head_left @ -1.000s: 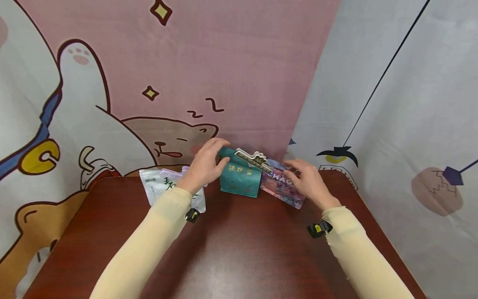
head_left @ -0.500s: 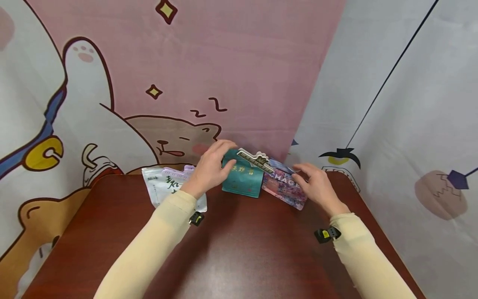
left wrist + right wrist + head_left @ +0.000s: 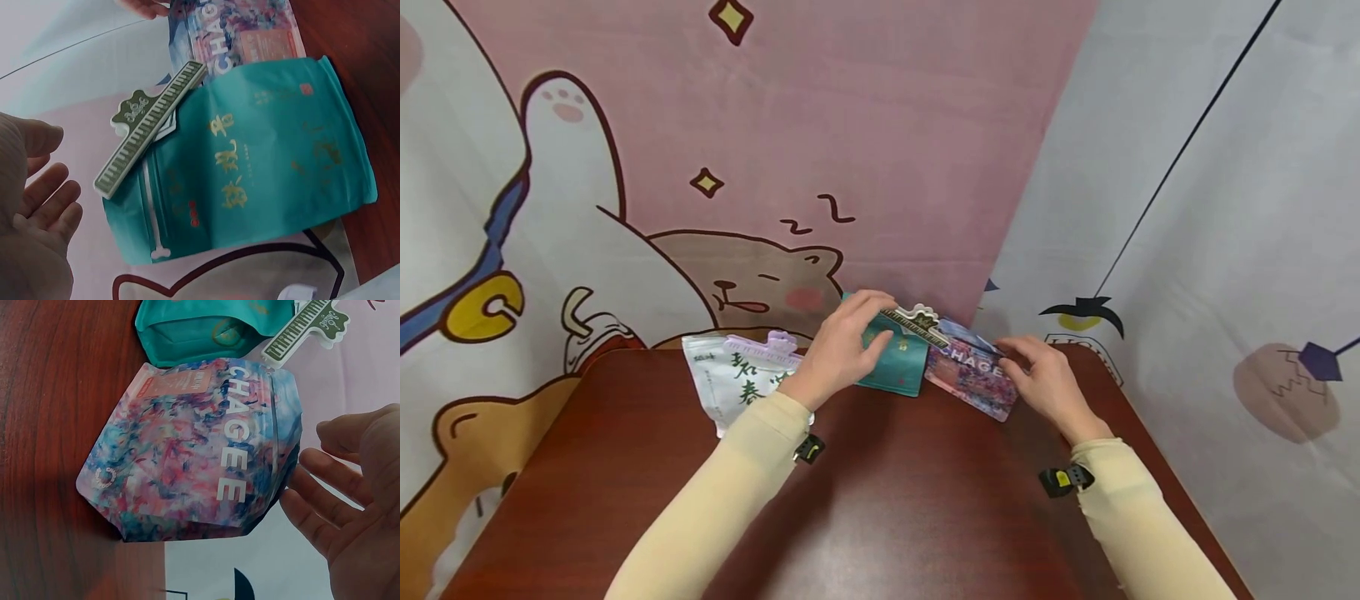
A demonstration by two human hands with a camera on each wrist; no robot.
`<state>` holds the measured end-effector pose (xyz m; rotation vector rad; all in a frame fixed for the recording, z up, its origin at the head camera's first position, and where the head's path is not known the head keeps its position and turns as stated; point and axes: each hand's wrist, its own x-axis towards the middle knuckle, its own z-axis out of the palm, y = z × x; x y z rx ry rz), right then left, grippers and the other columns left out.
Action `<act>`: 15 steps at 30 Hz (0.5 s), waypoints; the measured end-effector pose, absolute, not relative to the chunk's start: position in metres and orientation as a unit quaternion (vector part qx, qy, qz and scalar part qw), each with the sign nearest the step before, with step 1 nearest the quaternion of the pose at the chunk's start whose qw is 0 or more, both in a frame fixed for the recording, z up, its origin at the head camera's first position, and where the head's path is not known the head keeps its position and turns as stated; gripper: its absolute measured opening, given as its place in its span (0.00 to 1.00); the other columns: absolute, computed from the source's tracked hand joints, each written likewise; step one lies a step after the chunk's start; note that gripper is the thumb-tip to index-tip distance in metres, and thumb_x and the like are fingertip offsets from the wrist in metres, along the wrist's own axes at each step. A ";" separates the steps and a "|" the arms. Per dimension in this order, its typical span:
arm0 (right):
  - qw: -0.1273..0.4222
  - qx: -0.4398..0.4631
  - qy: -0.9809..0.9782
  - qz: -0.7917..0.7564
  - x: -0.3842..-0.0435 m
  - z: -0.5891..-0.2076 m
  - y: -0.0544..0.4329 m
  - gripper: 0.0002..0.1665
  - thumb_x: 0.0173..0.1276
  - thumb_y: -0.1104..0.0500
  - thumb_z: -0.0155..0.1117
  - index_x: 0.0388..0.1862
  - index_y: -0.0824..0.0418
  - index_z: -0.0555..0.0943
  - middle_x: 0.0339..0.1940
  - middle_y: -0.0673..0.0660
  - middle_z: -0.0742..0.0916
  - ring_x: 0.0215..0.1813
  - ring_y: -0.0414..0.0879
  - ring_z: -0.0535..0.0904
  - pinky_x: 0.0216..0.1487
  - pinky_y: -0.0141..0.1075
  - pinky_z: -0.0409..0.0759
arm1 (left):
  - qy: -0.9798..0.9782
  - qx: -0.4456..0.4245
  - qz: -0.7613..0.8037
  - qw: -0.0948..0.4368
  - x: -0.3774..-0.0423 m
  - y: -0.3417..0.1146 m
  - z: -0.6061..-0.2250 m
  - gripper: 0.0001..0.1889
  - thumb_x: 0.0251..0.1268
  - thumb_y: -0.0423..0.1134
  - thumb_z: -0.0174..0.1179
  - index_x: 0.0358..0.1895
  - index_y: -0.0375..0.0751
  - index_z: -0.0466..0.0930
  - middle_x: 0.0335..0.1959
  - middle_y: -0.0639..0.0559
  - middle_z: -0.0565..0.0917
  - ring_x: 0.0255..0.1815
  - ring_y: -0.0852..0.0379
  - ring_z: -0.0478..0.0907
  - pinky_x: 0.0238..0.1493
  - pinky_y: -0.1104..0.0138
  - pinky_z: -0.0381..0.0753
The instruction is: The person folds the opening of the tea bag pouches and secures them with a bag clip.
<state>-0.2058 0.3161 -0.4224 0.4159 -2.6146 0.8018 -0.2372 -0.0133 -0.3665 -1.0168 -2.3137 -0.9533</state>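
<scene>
A teal pouch (image 3: pixel 269 144) with gold characters stands at the back of the table. A long green-and-white clip (image 3: pixel 150 131) with a keyboard pattern sits at its top edge. My left hand (image 3: pixel 848 337) is in front of the pouch's upper left part in the head view; the left wrist view shows its loosely bent fingers apart from clip and pouch. To the right leans a multicoloured pouch (image 3: pixel 181 450) lettered CHAGEE. My right hand (image 3: pixel 1047 382) is at this pouch's upper right edge, fingers spread loosely, fingertips right by the edge in the right wrist view.
On the left stands a white pouch (image 3: pixel 718 379) with green characters and a purple clip (image 3: pixel 763 344) along its top, partly behind my left forearm. A printed cloth (image 3: pixel 910 167) hangs directly behind the dark red table (image 3: pixel 887 517).
My left hand has moved right across the teal pouch's upper part, uncovering more of the white pouch. My right hand has shifted a little right. The pouches stay about where they were.
</scene>
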 end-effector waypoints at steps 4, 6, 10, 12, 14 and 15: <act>0.182 0.139 -0.930 0.289 -0.205 -0.425 0.318 0.17 0.71 0.68 0.67 0.58 0.67 0.84 0.52 0.66 0.87 0.48 0.61 0.85 0.47 0.59 0.84 | -0.835 -0.371 -0.345 0.212 -0.234 -0.008 -0.370 0.18 0.69 0.32 0.67 0.61 0.34 0.80 0.62 0.44 0.80 0.64 0.49 0.78 0.62 0.55 0.79; 0.179 0.134 -0.931 0.289 -0.204 -0.425 0.319 0.17 0.71 0.67 0.67 0.58 0.67 0.84 0.52 0.65 0.87 0.48 0.61 0.85 0.47 0.59 0.84 | -0.836 -0.372 -0.345 0.210 -0.233 -0.005 -0.371 0.18 0.69 0.32 0.67 0.61 0.34 0.80 0.62 0.45 0.80 0.63 0.49 0.78 0.61 0.55 0.80; 0.172 0.123 -0.933 0.291 -0.202 -0.426 0.319 0.17 0.71 0.67 0.67 0.58 0.67 0.84 0.52 0.66 0.87 0.47 0.60 0.85 0.47 0.58 0.84 | -0.833 -0.378 -0.347 0.207 -0.232 0.000 -0.373 0.18 0.69 0.32 0.66 0.61 0.35 0.81 0.61 0.47 0.80 0.63 0.50 0.78 0.61 0.56 0.79; 0.170 0.119 -0.934 0.290 -0.201 -0.427 0.320 0.17 0.71 0.67 0.67 0.57 0.68 0.84 0.52 0.66 0.87 0.47 0.61 0.85 0.47 0.58 0.84 | -0.830 -0.385 -0.347 0.205 -0.232 0.002 -0.374 0.18 0.70 0.32 0.66 0.60 0.35 0.81 0.61 0.48 0.80 0.63 0.50 0.78 0.63 0.57 0.78; 0.170 0.117 -0.935 0.290 -0.200 -0.428 0.322 0.16 0.70 0.67 0.68 0.56 0.68 0.84 0.53 0.67 0.86 0.48 0.61 0.84 0.48 0.59 0.83 | -0.828 -0.389 -0.349 0.202 -0.231 0.006 -0.375 0.18 0.70 0.32 0.66 0.60 0.36 0.81 0.61 0.48 0.80 0.64 0.51 0.77 0.66 0.57 0.76; 0.170 0.116 -0.935 0.289 -0.200 -0.428 0.323 0.16 0.70 0.67 0.67 0.56 0.69 0.84 0.54 0.67 0.86 0.49 0.62 0.84 0.49 0.60 0.83 | -0.827 -0.391 -0.351 0.202 -0.231 0.007 -0.376 0.18 0.70 0.32 0.66 0.60 0.36 0.81 0.61 0.48 0.80 0.65 0.50 0.77 0.67 0.57 0.76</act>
